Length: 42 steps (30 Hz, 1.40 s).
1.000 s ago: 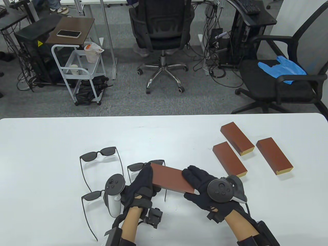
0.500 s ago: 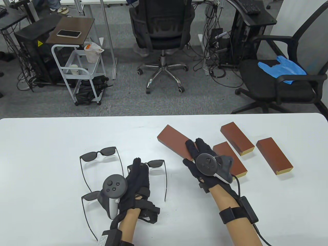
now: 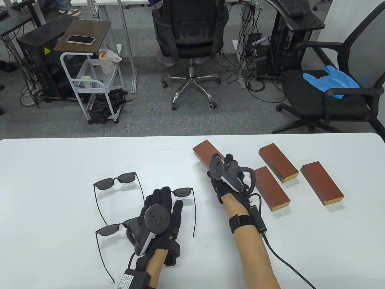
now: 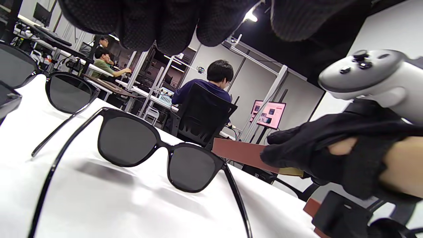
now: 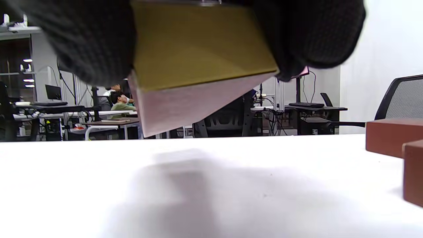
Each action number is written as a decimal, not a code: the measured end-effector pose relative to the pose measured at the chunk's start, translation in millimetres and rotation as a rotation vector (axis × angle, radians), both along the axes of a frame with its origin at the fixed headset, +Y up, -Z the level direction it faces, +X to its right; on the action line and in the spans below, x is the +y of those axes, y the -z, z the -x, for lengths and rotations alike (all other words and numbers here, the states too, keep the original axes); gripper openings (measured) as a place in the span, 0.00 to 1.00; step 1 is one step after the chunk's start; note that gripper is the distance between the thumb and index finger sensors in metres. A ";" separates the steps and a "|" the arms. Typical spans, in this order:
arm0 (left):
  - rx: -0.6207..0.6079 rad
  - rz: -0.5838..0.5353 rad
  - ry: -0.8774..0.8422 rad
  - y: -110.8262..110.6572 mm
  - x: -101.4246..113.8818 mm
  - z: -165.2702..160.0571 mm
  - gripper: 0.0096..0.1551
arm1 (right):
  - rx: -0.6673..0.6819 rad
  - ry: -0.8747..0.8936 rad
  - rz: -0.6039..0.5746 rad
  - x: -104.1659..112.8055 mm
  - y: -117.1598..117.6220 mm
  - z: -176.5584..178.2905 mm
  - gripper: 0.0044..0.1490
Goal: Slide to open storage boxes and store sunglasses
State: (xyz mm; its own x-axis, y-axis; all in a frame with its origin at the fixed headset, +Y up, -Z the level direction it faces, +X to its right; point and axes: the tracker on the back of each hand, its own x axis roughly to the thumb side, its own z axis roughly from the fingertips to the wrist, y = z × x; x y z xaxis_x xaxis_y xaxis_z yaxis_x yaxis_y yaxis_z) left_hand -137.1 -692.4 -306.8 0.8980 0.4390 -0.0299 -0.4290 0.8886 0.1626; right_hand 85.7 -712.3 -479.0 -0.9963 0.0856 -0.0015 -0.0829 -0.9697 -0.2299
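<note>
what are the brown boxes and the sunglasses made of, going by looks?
Storage boxes: probably card or thin wood, matte reddish-brown outside with pale yellowish ends; flat, dull faces. Can't tell which. The right hand holds one.
Sunglasses: likely plastic; glossy black frame, thin temples, dark tinted lenses.

An office or lab workspace: a white table [image 3: 60, 168] stands on grey carpet, with black swivel chairs [image 3: 189, 39] beyond it, computer towers [image 3: 282, 45] trailing tangled cables, and a wheeled cart [image 3: 90, 81] far left. People sit at desks [image 4: 109, 71] with monitors [image 4: 269, 114].
</note>
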 end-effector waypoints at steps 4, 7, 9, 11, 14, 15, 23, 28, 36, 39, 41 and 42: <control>-0.003 -0.008 0.007 0.2 1.0 0.1 0.40 | -0.002 -0.010 0.053 -10.1 5.6 6.9 0.41; -0.003 -0.012 0.003 -0.6 0.9 1.1 0.40 | -0.010 -0.009 0.095 -16.2 8.8 9.0 0.41; 0.002 -0.010 0.014 -0.7 1.3 0.9 0.40 | -0.033 -0.005 0.180 -21.4 11.2 9.1 0.41; 0.020 -0.015 0.031 -1.3 1.9 1.0 0.39 | -0.046 0.002 0.222 -25.4 11.2 8.0 0.41; 0.024 -0.017 0.036 -1.5 2.0 1.4 0.39 | -0.051 -0.013 0.246 -30.5 11.4 6.2 0.42; 0.025 -0.017 0.035 -1.5 2.1 1.4 0.39 | -0.052 -0.015 0.251 -31.6 11.3 5.7 0.42; 0.022 -0.035 0.013 -3.2 6.5 6.0 0.38 | -0.038 -0.015 0.289 -30.2 -1.1 -2.9 0.45; 0.021 -0.055 0.021 -3.0 10.3 6.4 0.38 | 0.024 -0.035 0.223 -7.9 -28.7 -17.9 0.42; 0.018 -0.083 0.073 -3.6 16.0 5.2 0.36 | 0.122 -0.015 0.053 20.3 -102.4 -73.2 0.38; 0.025 -0.080 0.087 -2.3 17.5 7.4 0.35 | 0.125 -0.027 0.041 21.9 -123.1 -95.2 0.38; 0.030 -0.068 0.102 0.4 18.9 9.9 0.34 | 0.118 -0.004 0.032 21.1 -136.8 -112.6 0.37; 0.032 -0.062 0.107 1.3 19.5 10.9 0.34 | 0.118 0.005 0.035 20.3 -140.2 -117.4 0.37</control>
State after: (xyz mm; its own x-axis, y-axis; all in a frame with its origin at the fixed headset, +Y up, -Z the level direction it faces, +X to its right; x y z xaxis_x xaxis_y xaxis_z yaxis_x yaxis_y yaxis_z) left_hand -148.0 -672.9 -308.1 0.9386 0.3431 -0.0353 -0.3264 0.9165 0.2311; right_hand 203.1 -691.9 -338.7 -0.9893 0.0921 0.1129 -0.1119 -0.9764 -0.1845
